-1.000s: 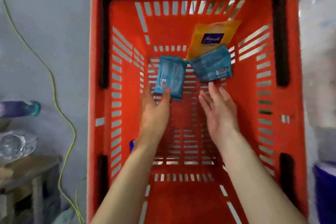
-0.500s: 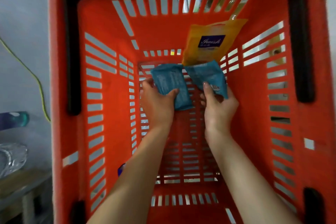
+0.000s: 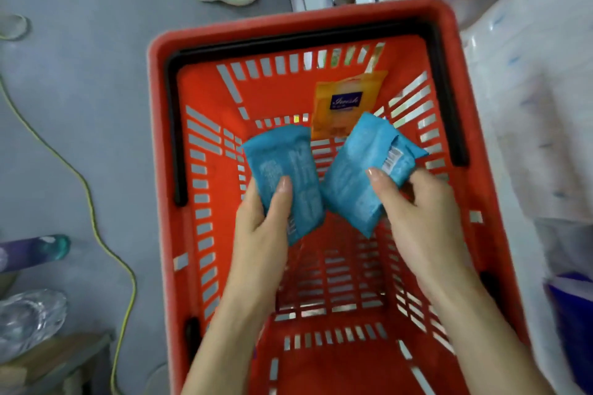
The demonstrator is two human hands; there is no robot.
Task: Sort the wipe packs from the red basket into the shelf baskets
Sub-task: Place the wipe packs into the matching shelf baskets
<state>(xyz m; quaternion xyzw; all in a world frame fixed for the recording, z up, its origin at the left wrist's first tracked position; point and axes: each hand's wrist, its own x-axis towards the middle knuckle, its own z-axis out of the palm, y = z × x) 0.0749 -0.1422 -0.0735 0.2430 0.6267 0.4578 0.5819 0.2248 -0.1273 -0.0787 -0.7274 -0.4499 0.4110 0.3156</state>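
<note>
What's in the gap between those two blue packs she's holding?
Nothing held: in the head view, only the red basket's slatted floor shows between the left blue pack and right blue pack.

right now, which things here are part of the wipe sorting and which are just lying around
Part of the job:
red basket
blue pack in the left hand
blue pack in the right hand
orange pack leaning on the basket's far wall

Lying about:
yellow cord
purple bottle
clear bottle

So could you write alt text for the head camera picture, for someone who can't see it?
Seen from above, the left hand and right hand each hold a blue pack over a red basket. An orange pack leans against its far wall.
</note>
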